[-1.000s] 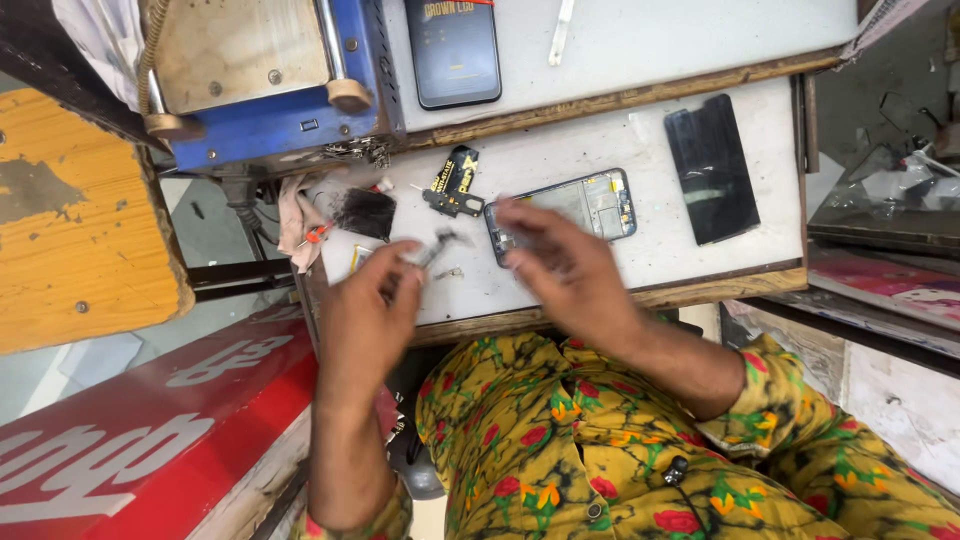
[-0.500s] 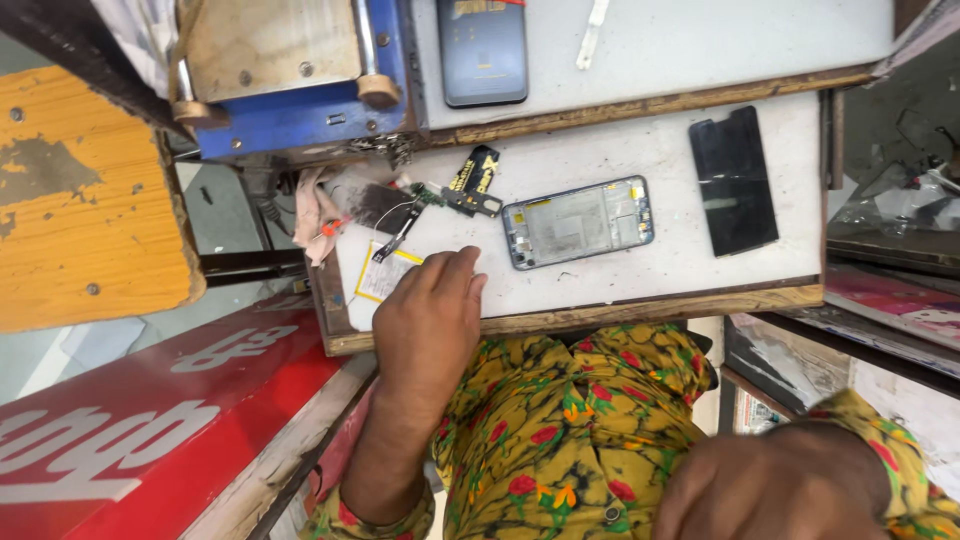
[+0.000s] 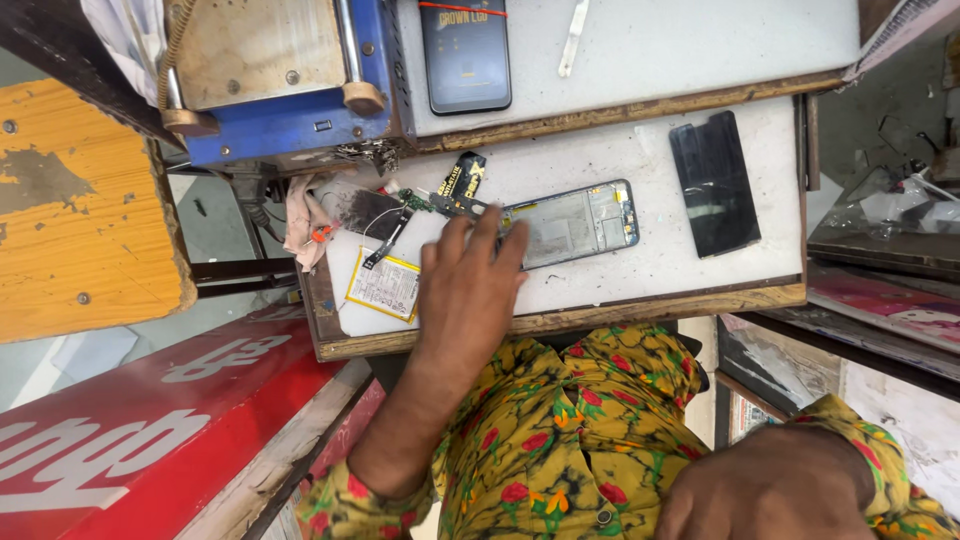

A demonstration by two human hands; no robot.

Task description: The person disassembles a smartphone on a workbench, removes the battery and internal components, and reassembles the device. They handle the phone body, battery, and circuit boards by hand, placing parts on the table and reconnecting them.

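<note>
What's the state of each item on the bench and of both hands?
Phone frame: opened, gutted, lying flat.
Black screen panel: detached, flat, apart from the frame.
Dark phone: intact, screen off, on upper shelf.
Battery: removed, lying loose.
Left hand: flat on the bench, fingertips at the frame's end.
Right hand: off the bench, empty as far as visible.

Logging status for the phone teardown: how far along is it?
Done: the phone frame lies open on the white worktop, with the dark screen panel set apart, and a battery and small board lying out. In hand: left hand lies flat on the worktop, fingertips at the frame's end; right hand is off the bench, empty. Left: parts remain loose, nothing refitted.
</note>
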